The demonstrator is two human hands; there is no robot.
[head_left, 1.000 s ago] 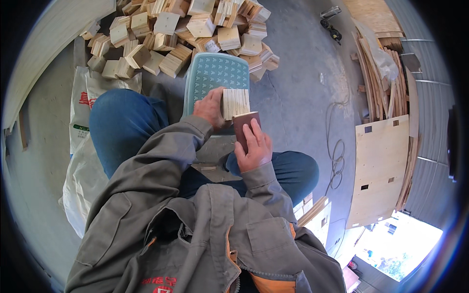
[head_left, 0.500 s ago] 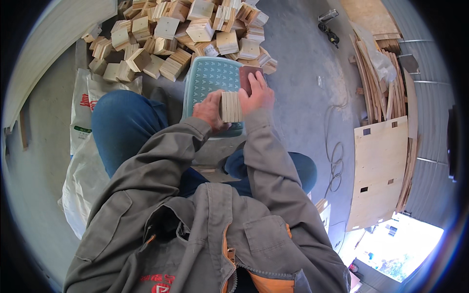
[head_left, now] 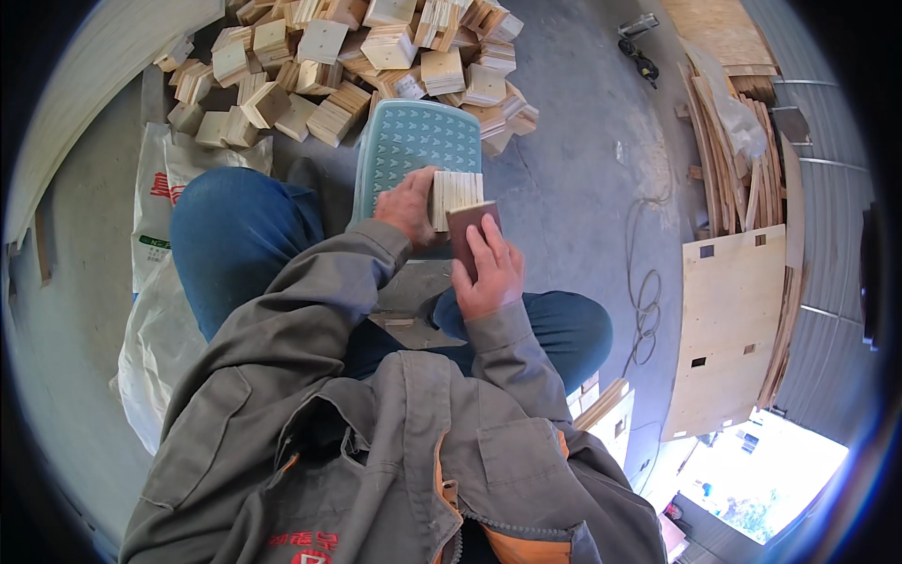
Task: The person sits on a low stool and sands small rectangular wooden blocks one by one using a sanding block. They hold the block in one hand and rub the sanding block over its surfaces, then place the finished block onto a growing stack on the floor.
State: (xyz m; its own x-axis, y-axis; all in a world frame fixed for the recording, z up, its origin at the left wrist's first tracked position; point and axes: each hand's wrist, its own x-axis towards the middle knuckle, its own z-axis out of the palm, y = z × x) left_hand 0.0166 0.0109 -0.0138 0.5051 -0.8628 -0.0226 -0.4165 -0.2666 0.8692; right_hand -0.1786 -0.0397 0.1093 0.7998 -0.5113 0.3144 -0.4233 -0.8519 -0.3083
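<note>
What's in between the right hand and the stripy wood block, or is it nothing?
Yes, the flat brown block held in the right hand. It overlaps the near right corner of the stripy wood block. Nothing visible separates the left hand from the wood's left side.

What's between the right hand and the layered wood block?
The brown block, under the fingers of the right hand, lies before the layered wood block in the head view.
</note>
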